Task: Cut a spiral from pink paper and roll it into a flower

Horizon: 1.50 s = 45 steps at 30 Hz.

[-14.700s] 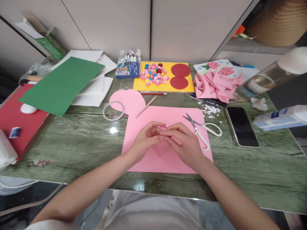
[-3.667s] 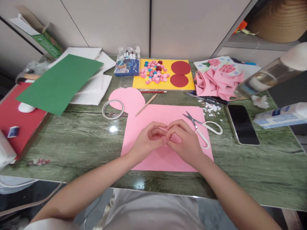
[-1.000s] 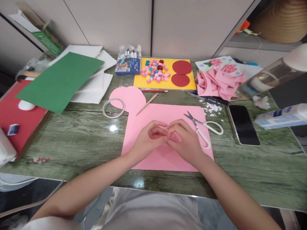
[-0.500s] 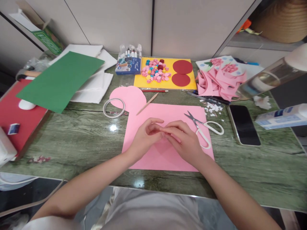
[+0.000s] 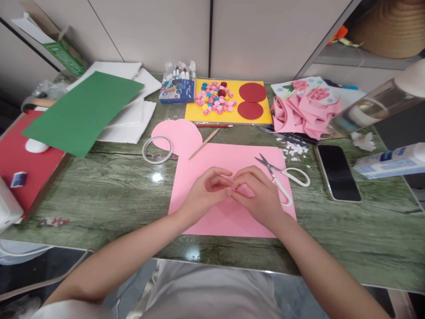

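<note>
Over a pink sheet (image 5: pixel 206 221), my left hand (image 5: pixel 212 190) and my right hand (image 5: pixel 257 192) meet at the fingertips. Both are closed in a pinch on something small and pinkish that I cannot make out. White-handled scissors (image 5: pixel 287 193) lie partly open on the sheet, just right of my right hand. A wooden stick (image 5: pixel 203 144) rests across the sheet's upper left edge. Beyond it are pink paper circles (image 5: pixel 186 135), with a roll of tape (image 5: pixel 144 153) partly over them.
A yellow sheet (image 5: pixel 212 118) at the back bears small coloured balls (image 5: pixel 217 99) and dark red circles (image 5: pixel 250 110). Pink scraps (image 5: pixel 299 113), a phone (image 5: pixel 338 173) and a bottle (image 5: pixel 368 106) are at the right. Green paper (image 5: pixel 86 110) lies at the left.
My hands have shifted slightly. The right index finger has drawn back and bent, and the fingertips of both hands now meet in a tighter pinch.
</note>
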### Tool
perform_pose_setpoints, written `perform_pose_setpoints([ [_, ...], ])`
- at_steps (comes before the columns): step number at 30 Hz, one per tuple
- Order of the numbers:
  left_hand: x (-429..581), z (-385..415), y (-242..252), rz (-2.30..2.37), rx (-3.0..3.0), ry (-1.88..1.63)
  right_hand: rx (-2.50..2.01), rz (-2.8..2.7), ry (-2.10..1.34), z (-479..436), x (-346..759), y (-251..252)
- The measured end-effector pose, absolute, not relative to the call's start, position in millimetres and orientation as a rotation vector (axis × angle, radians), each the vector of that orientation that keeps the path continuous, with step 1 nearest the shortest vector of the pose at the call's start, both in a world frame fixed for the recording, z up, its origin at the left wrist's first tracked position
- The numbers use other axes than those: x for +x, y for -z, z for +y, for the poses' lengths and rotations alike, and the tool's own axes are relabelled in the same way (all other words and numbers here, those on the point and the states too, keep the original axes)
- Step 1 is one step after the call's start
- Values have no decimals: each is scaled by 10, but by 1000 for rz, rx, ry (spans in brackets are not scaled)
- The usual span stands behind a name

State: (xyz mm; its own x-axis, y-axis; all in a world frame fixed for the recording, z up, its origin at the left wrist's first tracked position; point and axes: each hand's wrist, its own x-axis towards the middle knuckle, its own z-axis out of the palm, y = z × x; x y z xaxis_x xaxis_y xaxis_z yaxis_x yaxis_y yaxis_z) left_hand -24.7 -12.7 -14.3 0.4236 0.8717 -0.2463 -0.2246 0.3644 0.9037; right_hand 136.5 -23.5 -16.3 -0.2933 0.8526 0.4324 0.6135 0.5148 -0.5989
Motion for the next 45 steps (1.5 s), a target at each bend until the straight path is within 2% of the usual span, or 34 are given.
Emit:
perform_pose_setpoints([
  [14, -285, -92, 173, 878, 939, -880, -1165, -2062, -391, -235, 1378, 130],
  [22, -262, -95, 179, 894, 940, -874, -1123, -2126, -544, -234, 1375, 136],
  [45, -232, -133, 164, 846, 972, -831, -1180, -2017, -326, -234, 1375, 170],
])
